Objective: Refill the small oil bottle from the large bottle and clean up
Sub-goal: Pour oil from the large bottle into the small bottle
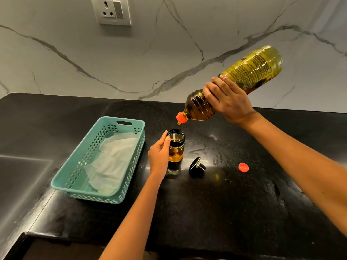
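My right hand (228, 99) grips the large oil bottle (249, 72) around its shoulder and tilts it steeply, red neck (181, 117) down and to the left. A thin stream of oil falls from the neck into the small glass bottle (176, 149), which stands upright on the black counter and is partly filled with amber oil. My left hand (159, 154) holds the small bottle from its left side. The small bottle's black spout lid (197, 165) lies on the counter just right of it. The large bottle's red cap (243, 167) lies further right.
A teal plastic basket (75, 182) with white paper towels (110, 162) inside sits left of the small bottle. A marble backsplash with a wall socket (112, 11) rises behind the counter. A steel sink surface (20, 177) lies at far left. The counter's front edge (131, 249) runs below.
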Action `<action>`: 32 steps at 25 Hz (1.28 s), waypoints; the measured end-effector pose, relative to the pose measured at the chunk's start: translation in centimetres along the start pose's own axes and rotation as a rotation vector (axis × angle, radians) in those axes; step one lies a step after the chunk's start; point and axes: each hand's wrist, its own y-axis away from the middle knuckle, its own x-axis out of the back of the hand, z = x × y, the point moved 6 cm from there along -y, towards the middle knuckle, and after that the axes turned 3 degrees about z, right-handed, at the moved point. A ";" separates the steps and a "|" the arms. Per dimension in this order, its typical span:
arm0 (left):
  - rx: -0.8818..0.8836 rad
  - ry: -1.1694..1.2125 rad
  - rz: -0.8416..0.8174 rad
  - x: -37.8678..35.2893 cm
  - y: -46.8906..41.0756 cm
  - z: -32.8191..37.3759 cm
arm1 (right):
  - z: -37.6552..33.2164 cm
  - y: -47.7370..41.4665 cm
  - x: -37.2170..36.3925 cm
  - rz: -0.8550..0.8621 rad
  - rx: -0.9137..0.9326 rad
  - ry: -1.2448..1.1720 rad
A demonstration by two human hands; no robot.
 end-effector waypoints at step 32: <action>0.046 0.072 0.001 -0.3 0.1 -0.3 | 0.2 -0.1 -0.2 -0.003 0.003 -0.003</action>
